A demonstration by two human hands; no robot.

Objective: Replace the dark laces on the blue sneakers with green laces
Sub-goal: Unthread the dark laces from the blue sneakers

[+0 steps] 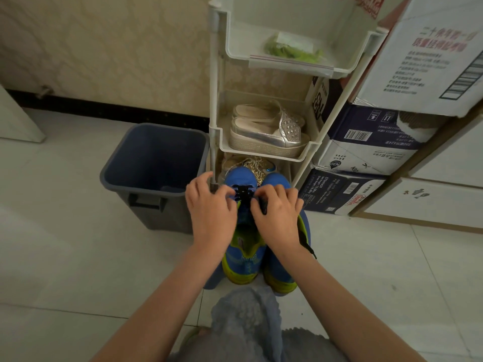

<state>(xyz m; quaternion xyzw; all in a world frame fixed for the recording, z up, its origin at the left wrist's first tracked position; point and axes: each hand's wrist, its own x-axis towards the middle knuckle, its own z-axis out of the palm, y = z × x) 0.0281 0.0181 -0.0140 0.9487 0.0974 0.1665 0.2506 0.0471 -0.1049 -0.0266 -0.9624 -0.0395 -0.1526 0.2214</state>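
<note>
Snagging looks like the likeliest trouble. The blue sneakers [245,259] stand side by side on the floor at the foot of the shelf rack [217,74], toes toward it, just beside the right wall of the bin [115,163]. The dark laces [244,194] are still crossed over the front eyelets of the left-hand shoe, so the task seems to be at an early, unthreading stage.

The right hand [278,215] has its grip clenched on dark lace at the side of the lacing. The left hand [211,207] has bent fingers at the opposite eyelet edge; I cannot tell whether that grip pinches lace or only steadies the shoe.

A loose lace end [309,246] hangs past the right wrist. If the forearm pins it, a pull from above would probably tighten the crossings instead of freeing them. A hard tug on a crossing that has not been loosened could also drag the light shoe forward against the rack's leg, or tip it onto its neighbour.

The green laces [295,52] lie in a clear zip bag in the rack's top tray, well apart from the hands. Reaching up for them may rock the slim rack, and the bag overhangs the tray's front rim, so it could slide off.
</note>
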